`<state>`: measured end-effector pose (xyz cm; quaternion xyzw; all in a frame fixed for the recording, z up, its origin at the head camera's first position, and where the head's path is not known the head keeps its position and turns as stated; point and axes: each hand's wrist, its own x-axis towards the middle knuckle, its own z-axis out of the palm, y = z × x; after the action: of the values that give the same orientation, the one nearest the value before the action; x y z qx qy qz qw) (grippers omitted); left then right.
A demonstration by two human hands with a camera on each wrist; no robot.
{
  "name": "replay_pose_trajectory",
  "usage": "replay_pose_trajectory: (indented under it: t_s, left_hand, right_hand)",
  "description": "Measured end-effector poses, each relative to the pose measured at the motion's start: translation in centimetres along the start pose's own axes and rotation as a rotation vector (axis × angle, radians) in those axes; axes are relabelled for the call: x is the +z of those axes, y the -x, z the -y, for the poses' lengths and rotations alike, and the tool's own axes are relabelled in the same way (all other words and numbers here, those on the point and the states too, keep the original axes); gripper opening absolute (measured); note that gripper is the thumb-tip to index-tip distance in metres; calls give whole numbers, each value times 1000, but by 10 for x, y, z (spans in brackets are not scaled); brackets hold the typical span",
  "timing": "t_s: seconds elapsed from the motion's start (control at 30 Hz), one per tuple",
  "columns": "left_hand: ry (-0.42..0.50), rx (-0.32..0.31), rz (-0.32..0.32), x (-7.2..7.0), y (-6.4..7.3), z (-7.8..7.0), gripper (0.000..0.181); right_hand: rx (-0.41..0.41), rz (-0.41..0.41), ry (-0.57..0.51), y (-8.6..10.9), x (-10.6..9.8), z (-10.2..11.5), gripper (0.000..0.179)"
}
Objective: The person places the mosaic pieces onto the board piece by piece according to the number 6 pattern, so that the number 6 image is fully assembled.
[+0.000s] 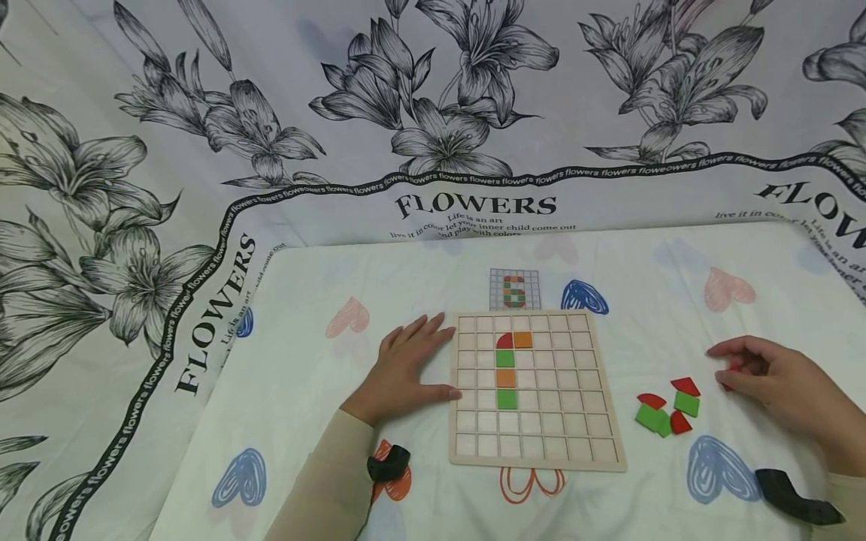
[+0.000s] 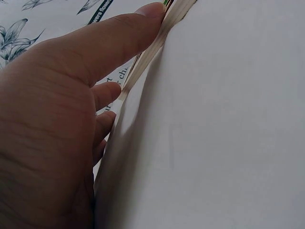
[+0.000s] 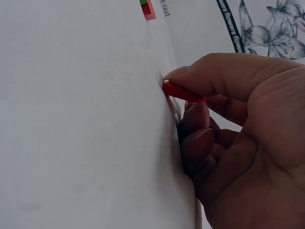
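My left hand (image 1: 410, 371) lies with its fingers spread along the left edge of the wooden grid board (image 1: 552, 449); the thumb touches that edge. Several tiles stand in one column of the board: a red quarter-round tile (image 1: 505, 342) on top, green and orange squares below it. Beside the red one sits an orange square tile (image 1: 523, 340). My right hand (image 1: 778, 379) is over the cloth at the right, pinching a red tile (image 3: 183, 92) between thumb and fingers. Just left of it lie loose red tiles (image 1: 686, 386) and green tiles (image 1: 686, 404).
Behind the board lies a small grid card (image 1: 515, 289) showing a coloured figure like a 6. A white cloth (image 1: 304, 361) printed with hearts covers the table. Beyond it hangs a flower-printed sheet (image 1: 446, 98). Black bands (image 1: 389, 463) sit on both wrists.
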<state>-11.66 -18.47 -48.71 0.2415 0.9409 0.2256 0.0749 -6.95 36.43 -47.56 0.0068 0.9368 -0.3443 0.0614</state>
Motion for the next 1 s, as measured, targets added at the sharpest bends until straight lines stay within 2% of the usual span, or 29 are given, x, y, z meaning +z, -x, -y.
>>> replay_pose_trajectory:
  t_s: [0.27, 0.43, 0.57, 0.7, 0.9, 1.0]
  left_hand:
    - [5, 0, -3, 0, 0, 0, 101]
    - [13, 1, -5, -1, 0, -1, 101]
    - [10, -5, -1, 0, 0, -1, 100]
    - [6, 0, -7, 0, 0, 0, 101]
    - [2, 5, -9, 0, 0, 0, 100]
    - [4, 4, -9, 0, 0, -1, 100]
  right_hand:
    - [43, -28, -8, 0, -1, -1, 35]
    - [105, -39, -125, 3, -1, 0, 45]
    - [98, -38, -203, 4, 1, -1, 47]
    - [96, -43, -171, 4, 2, -1, 44]
    - [146, -31, -68, 2, 3, 0, 41]
    - [133, -22, -65, 1, 4, 1, 40]
